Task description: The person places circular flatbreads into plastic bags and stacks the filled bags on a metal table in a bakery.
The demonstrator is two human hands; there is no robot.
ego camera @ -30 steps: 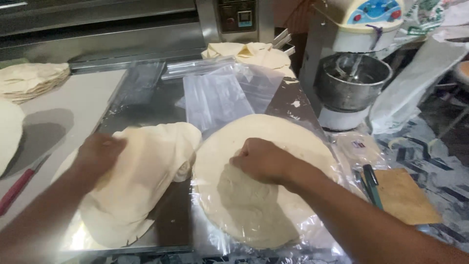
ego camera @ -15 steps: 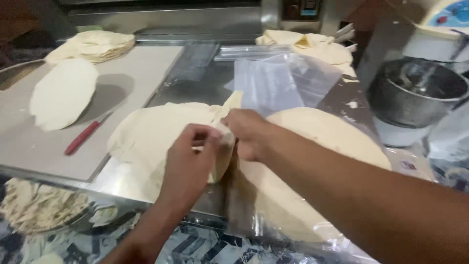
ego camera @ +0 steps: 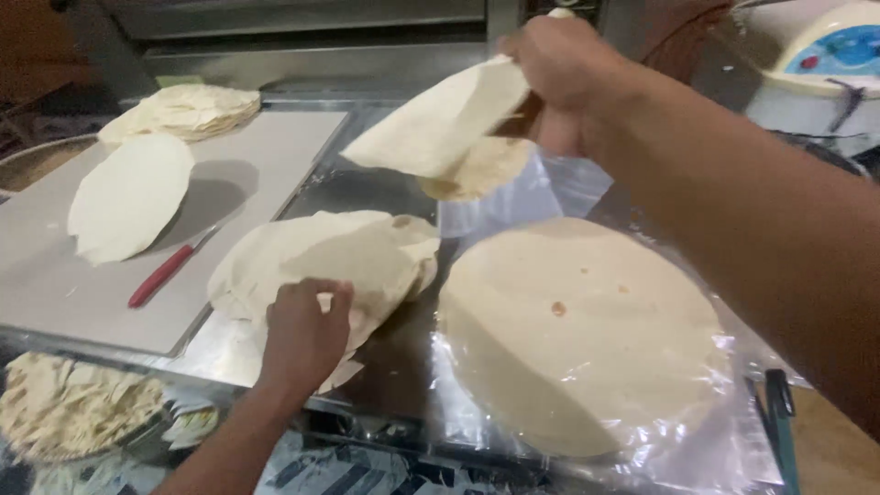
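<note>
The right hand [ego camera: 564, 69] is raised above the steel counter [ego camera: 367, 188], its fingers pinched on the top edge of a thin round flatbread [ego camera: 440, 124] that hangs from them, folded over on itself and drooping to the left, clear of everything below. A second sheet seems to hang just behind it, though I cannot tell whether it is a separate piece.

Lower down, the left hand [ego camera: 302, 335] lies palm down with its fingers spread on a loose heap of flatbreads [ego camera: 321, 261] on the counter, pressing on its near edge and gripping nothing.

Just to the right of that heap lies a neat round stack of flatbreads [ego camera: 577, 330] on a sheet of clear plastic [ego camera: 724, 440] that crinkles out around its rim.

To the left, a grey cutting board [ego camera: 55, 293] carries one flat round flatbread [ego camera: 128, 197], a further pile of flatbreads [ego camera: 183, 110] at its far corner, and a red-handled knife [ego camera: 165, 275] lying near its right edge. Below the counter's front edge at the left sits a bowl of dough scraps [ego camera: 64, 403]. At the far right a white machine [ego camera: 825, 55] stands, well apart from both hands.
</note>
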